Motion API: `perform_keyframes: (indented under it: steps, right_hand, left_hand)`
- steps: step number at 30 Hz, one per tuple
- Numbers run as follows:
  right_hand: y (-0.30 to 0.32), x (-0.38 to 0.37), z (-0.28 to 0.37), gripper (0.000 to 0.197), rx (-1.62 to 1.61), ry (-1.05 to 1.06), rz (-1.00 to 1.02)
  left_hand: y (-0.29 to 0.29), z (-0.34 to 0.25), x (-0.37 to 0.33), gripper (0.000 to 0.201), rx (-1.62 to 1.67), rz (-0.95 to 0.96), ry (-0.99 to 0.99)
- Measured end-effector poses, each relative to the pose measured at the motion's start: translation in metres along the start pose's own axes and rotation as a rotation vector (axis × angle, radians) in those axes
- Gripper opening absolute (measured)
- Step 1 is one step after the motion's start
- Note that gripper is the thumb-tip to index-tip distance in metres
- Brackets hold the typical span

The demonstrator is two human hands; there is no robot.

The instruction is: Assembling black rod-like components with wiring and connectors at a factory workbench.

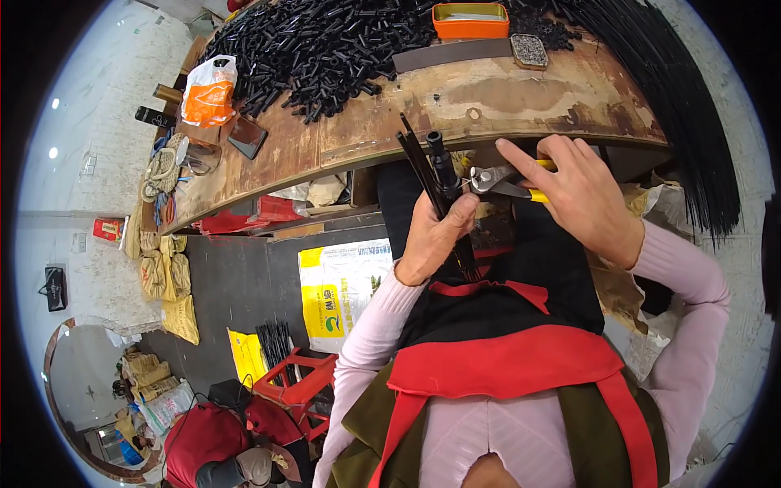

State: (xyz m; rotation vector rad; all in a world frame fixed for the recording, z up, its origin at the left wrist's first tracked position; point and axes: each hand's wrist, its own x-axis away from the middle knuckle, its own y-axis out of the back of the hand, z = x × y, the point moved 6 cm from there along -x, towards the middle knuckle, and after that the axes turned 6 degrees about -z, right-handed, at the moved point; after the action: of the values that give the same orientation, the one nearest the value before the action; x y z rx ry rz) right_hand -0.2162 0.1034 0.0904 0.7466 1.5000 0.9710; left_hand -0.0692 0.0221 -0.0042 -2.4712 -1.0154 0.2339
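Note:
My left hand (431,244) is closed around several thin black rods (417,159) and a thicker black tubular piece (442,167), all held tilted upward over my lap in front of the bench. My right hand (587,189) grips pliers (492,179) with yellow handles, its index finger stretched out along the top. The metal jaws point left and sit right beside the tubular piece, close to my left thumb. A thin, light pin or wire shows at the jaw tips; whether they clamp it is too small to tell.
Ahead, the wooden bench (350,142) bears a heap of short black tubular parts (325,49), an orange box (470,21), a small tray of tiny metal pieces (530,51) and a phone (247,137). Long black rods (691,106) droop off its right end. A person (220,439) is at lower left near a red stool (297,382).

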Motion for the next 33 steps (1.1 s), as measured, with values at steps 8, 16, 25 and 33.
perform_keyframes:
  steps: [8,16,25,33]
  right_hand:
    - [0.007,-0.005,-0.006,0.059,-0.972,-0.336,0.834]
    - [0.011,0.015,0.002,0.053,-0.523,0.031,-0.051]
    - [-0.018,0.043,0.013,0.037,-1.610,-0.743,1.034]
    - [0.008,0.025,-0.012,0.039,-0.618,-0.100,0.096]
  left_hand:
    - [-0.004,0.003,0.002,0.023,-0.016,0.021,0.089]
    - [-0.005,0.002,0.002,0.025,0.083,0.088,0.103]
    - [-0.016,-0.008,0.004,0.043,-0.020,0.117,0.093]
    - [-0.016,-0.025,-0.009,0.037,-0.150,0.102,0.047]
